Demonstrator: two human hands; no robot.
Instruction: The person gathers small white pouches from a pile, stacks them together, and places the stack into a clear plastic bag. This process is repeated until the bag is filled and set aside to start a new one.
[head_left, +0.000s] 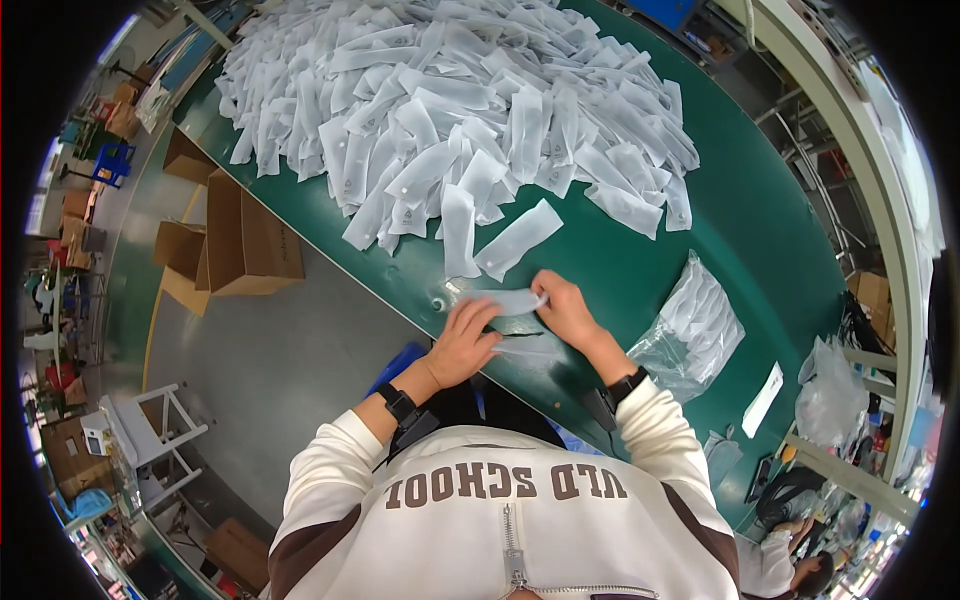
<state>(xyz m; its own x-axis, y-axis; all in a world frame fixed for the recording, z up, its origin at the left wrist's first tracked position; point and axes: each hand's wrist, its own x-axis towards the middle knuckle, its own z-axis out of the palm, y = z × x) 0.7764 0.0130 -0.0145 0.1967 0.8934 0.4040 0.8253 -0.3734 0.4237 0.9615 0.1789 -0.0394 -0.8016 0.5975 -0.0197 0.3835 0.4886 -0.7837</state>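
A small frosted plastic pouch (516,300) is stretched between my hands above the green table (600,270). My right hand (566,312) pinches its right end between thumb and fingers. At its left end, the fingers of my left hand (464,340) are bent over it. Just below the pouch, near my left thumb, lies another translucent piece (530,346) with a thin dark strip (524,334) beside it. Two loose frosted pouches, one upright (459,232) and one slanted (519,240), lie just beyond my hands.
A big heap of frosted pouches (440,90) covers the far side of the table. To the right sits a clear bag (692,325) filled with pouches, and a white paper strip (763,400). Open cardboard boxes (250,240) and a white stool (155,430) stand left on the floor.
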